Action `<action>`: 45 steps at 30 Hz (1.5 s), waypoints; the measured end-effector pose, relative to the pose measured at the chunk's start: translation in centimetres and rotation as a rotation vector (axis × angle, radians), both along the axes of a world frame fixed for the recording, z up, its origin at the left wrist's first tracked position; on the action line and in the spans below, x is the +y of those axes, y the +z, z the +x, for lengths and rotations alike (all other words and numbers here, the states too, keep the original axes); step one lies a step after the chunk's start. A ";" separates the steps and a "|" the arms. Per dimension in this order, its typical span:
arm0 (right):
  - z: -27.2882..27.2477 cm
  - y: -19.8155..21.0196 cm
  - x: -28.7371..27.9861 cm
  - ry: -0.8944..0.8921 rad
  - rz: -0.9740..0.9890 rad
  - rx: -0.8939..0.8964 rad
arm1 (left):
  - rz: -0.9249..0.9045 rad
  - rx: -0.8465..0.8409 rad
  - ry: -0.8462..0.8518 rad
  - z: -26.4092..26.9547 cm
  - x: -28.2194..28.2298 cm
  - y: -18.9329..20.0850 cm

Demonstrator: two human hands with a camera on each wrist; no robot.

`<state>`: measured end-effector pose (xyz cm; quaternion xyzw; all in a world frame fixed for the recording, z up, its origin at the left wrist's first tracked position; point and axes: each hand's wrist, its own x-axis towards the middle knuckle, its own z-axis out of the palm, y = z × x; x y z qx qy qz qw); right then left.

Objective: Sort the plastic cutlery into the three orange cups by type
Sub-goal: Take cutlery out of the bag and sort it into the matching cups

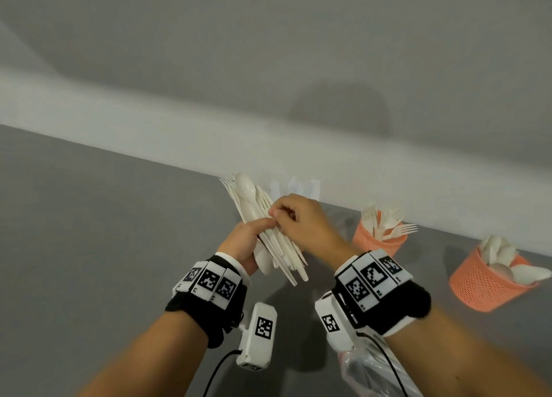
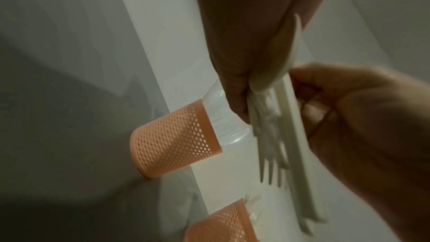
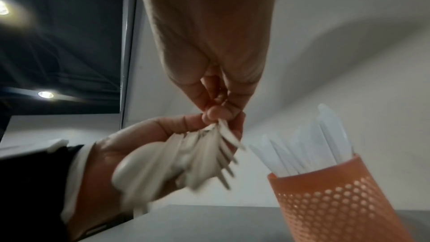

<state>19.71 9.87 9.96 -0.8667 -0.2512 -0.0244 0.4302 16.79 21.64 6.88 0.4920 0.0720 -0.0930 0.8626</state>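
Strapped round both my wrists are black bands with white marker blocks, and a crumpled clear plastic bag [image 1: 367,366] lies on the grey table [image 1: 89,247] under my right forearm. That table runs up to a pale wall [image 1: 268,53] with a white ledge along its foot; the right wrist view also catches a dark ceiling with two round lights.

My left hand [image 1: 242,244] is closed round a mixed bundle of white cutlery [image 1: 268,235], spoons, forks and knives fanned together above the table. My right hand [image 1: 301,223] reaches over it, thumb and fingertips pinching one piece in the bundle; I cannot tell which kind.

To the right of the bundle stands the fork cup [image 1: 378,238], and further right the spoon cup [image 1: 490,280]. Behind the bundle, mostly hidden by my right hand, is the knife cup [image 3: 330,205], its white knives [image 1: 298,187] poking above my knuckles.
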 end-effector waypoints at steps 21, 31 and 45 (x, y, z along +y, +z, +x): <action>-2.6 -0.6 -1.8 -0.035 -0.198 -0.107 | -0.168 0.028 -0.075 -1.5 -1.3 -0.2; -2.9 -0.5 -1.9 -0.061 0.038 -0.132 | -0.243 0.002 -0.140 -0.9 -1.3 0.4; -3.6 0.0 -2.9 0.078 -0.382 -0.195 | -0.318 0.096 -0.020 -0.8 -1.4 1.2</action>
